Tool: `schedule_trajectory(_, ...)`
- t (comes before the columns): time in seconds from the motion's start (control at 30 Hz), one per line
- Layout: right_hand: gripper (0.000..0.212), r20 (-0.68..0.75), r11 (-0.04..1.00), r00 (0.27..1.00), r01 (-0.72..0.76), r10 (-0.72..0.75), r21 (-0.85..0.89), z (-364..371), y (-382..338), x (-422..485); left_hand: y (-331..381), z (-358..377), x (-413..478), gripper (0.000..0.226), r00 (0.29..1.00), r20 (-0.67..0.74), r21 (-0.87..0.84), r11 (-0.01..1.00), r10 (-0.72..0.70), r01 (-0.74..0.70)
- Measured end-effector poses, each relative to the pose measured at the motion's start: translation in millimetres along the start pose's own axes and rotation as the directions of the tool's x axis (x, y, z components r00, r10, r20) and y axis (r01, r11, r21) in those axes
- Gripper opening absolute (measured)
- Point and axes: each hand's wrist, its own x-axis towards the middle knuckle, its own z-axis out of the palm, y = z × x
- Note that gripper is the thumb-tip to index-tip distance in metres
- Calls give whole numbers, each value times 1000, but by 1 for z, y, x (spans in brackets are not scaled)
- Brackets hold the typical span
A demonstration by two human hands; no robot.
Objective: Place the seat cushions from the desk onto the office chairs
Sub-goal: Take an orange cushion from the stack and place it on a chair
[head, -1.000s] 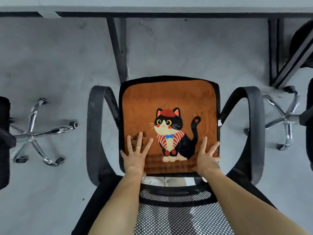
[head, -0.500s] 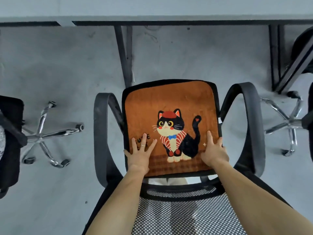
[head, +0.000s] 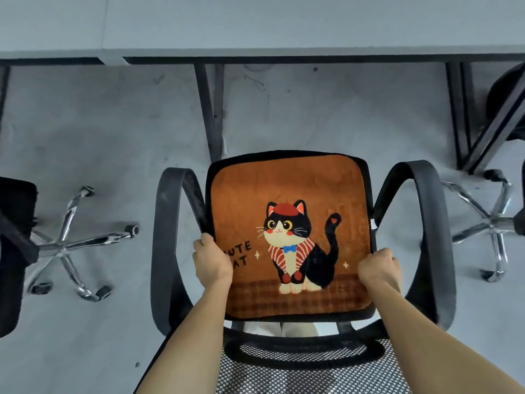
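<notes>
An orange seat cushion [head: 287,180] with a black cat picture lies flat on the seat of a black office chair [head: 167,251] right below me. My left hand [head: 211,260] grips the cushion's left edge, fingers curled under it. My right hand [head: 379,267] grips the right edge the same way. The chair's mesh backrest [head: 306,371] is at the bottom of the view, between my forearms. The grey desk [head: 255,24] runs across the top.
Black armrests curve on both sides of the seat. A second chair with a chrome star base [head: 71,245] stands at the left, a third chrome base [head: 488,223] at the right. Black desk legs [head: 210,109] stand just beyond the cushion. The floor is grey.
Both hands lay flat on top of the cushion before; now they have slid outward and curled round its left and right edges. My view has shifted slightly.
</notes>
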Motion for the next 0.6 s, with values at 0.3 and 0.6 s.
schedule_trajectory(0.3, 34, 12, 998, 999, -50, 49, 39, 4, 0, -15, 5, -1, 6, 26, 994, -105, -28, 999, 36, -39)
schedule_trajectory(0.6, 45, -3, 995, 997, -76, 76, 69, 11, -3, -12, 3, 8, 16, 23, 986, -159, -48, 997, 54, -62)
